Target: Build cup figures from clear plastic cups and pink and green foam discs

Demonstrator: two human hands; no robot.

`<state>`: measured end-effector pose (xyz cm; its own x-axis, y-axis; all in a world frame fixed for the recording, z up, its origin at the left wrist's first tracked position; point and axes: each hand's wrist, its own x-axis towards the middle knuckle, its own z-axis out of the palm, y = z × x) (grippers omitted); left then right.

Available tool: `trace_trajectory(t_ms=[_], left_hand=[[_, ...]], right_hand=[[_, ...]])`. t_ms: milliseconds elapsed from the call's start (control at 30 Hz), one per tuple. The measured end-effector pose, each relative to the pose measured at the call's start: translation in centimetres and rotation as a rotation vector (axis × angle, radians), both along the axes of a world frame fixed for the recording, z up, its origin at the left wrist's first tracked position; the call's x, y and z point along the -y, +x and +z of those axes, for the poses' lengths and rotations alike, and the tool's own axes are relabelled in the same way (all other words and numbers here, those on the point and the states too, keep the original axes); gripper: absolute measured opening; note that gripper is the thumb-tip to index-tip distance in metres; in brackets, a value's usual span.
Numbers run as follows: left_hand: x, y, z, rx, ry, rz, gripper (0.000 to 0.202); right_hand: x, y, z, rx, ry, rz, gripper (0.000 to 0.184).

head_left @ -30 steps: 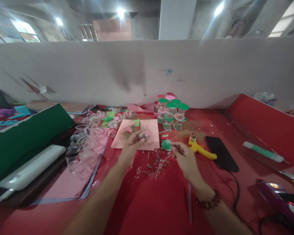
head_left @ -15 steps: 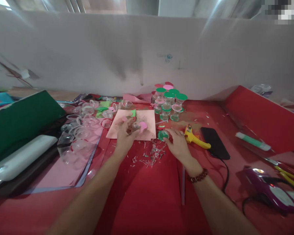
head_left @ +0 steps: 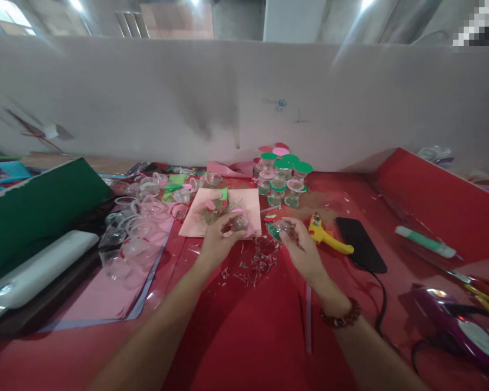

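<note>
My left hand (head_left: 218, 241) is closed on a small clear plastic cup with a pink disc (head_left: 241, 224), at the near right corner of a pale pink paper sheet (head_left: 195, 220). In my right hand (head_left: 303, 250) is another clear plastic cup with a green disc (head_left: 274, 231), tilted on its side with the green face toward the left. A short gap separates the two cups. Paper shreds (head_left: 255, 266) are scattered on the red tabletop below them. Beyond the right hand, several joined cups with round green, pink and red tops (head_left: 283, 174) stand grouped.
A yellow glue gun (head_left: 330, 239) and black phone (head_left: 361, 244) lie to the right, with a purple device (head_left: 456, 323) nearer. Several loose clear cups (head_left: 140, 220) crowd pink sheets (head_left: 93, 296) on the left. Green (head_left: 44, 209) and red panels (head_left: 440, 201) flank the sides.
My left hand has brought its cup off the sheet's middle, toward the right and nearer. My right hand has turned the green-disc cup from disc up onto its side.
</note>
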<state>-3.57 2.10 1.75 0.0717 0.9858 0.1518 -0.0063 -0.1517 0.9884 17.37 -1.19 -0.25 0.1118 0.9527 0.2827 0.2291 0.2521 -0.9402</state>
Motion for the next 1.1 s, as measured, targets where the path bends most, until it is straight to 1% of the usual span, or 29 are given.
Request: trace_trajectory(t_ms=[133, 233, 333, 433, 533, 633, 733, 800, 833, 867, 900, 1000, 1033, 1100], left_hand=[[0.1, 0.1, 0.0, 0.039, -0.015, -0.033, 0.043], [0.2, 0.3, -0.1, 0.005, -0.016, -0.068, 0.042], [0.7, 0.8, 0.0, -0.096, 0.014, -0.126, 0.041], [1.5, 1.4, 0.3, -0.252, 0.109, -0.177, 0.038], [2.0, 1.7, 0.4, -0.359, 0.140, -0.216, 0.038], [2.2, 1.7, 0.3, -0.415, 0.118, -0.261, 0.035], [2.1, 1.6, -0.2, -0.440, 0.105, -0.343, 0.032], [2.0, 1.6, -0.4, -0.441, 0.103, -0.400, 0.033], [1.9, 1.6, -0.5, -0.433, 0.104, -0.404, 0.035], [1.9, 1.6, -0.5, -0.422, 0.110, -0.381, 0.036], [1.8, 1.6, -0.5, -0.407, 0.117, -0.330, 0.034], [1.5, 1.2, 0.0, -0.339, 0.143, -0.083, 0.011], [1.3, 1.0, 0.1, -0.316, 0.142, -0.010, 0.012], [0.9, 0.4, 0.4, -0.281, 0.129, 0.100, 0.026]], right_hand=[[0.2, -0.4, 0.5, -0.252, -0.098, 0.066, 0.029], [0.3, -0.5, 1.1, -0.388, -0.142, 0.088, 0.030], [0.3, -0.3, 1.6, -0.582, -0.212, 0.137, 0.028], [0.1, 0.1, 1.8, -0.722, -0.279, 0.202, 0.024], [-0.1, 0.5, 1.6, -0.756, -0.298, 0.220, 0.022], [-0.3, 0.7, 1.5, -0.700, -0.295, 0.191, 0.025], [-0.3, 0.7, 1.5, -0.631, -0.287, 0.152, 0.029], [-0.3, 0.8, 1.5, -0.632, -0.299, 0.136, 0.029], [-0.3, 0.9, 1.5, -0.643, -0.312, 0.130, 0.029], [-0.3, 1.0, 1.4, -0.651, -0.325, 0.124, 0.028], [-0.4, 1.1, 1.3, -0.651, -0.333, 0.114, 0.028], [-0.6, 1.5, 0.9, -0.593, -0.326, 0.087, 0.030], [-0.6, 1.6, 0.9, -0.576, -0.318, 0.084, 0.031], [-0.6, 1.5, 1.0, -0.576, -0.308, 0.090, 0.032]])
